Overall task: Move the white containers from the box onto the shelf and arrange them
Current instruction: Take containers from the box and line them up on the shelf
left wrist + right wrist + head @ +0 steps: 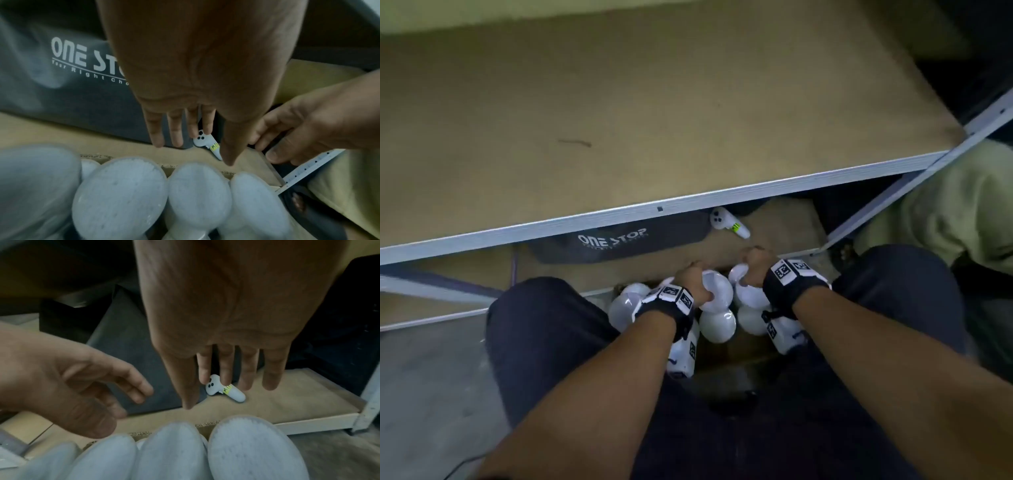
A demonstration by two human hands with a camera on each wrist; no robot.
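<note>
Pick-up step: round white plastic containers (121,193) stand packed in the brown cardboard box (185,164). Left hand (185,81) and right hand (226,318) hover above the box, fingers extended, empty. Next, presumably, each must grasp a container.

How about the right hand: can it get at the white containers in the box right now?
Likely yes. The right hand is open directly above the white containers, which sit uncovered in the open box. The left hand is alongside, not across its path.
</note>
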